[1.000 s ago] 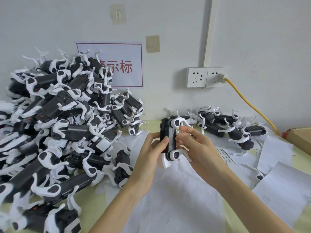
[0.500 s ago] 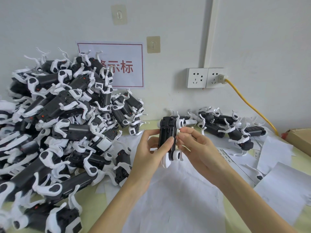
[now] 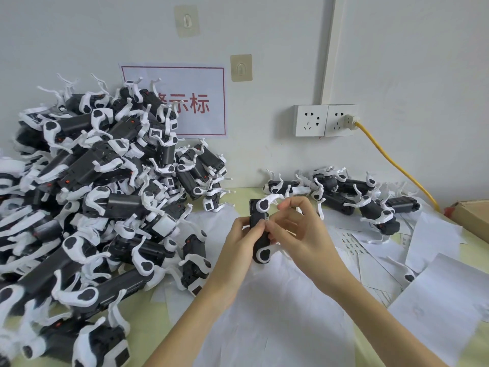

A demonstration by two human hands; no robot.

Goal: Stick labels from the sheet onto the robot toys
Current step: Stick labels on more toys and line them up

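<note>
A black-and-white robot toy (image 3: 260,229) stands upright between my hands above the table's middle. My left hand (image 3: 242,243) grips its black body from the left, thumb on the front. My right hand (image 3: 299,231) holds it from the right, with thumb and forefinger pinched at a small white label on the toy's edge. A label sheet (image 3: 352,242) with printed rows lies flat just right of my right hand, partly hidden by it.
A tall heap of robot toys (image 3: 87,197) fills the left side. A smaller row of toys (image 3: 344,194) lies along the wall at the right. Blank backing sheets (image 3: 277,313) cover the table. A yellow cable (image 3: 391,160) runs from the wall socket; a cardboard box (image 3: 473,215) sits far right.
The toy has been turned in my hands, its white leg now swung up at the top. My right fingers have moved onto its edge beside my left thumb.
</note>
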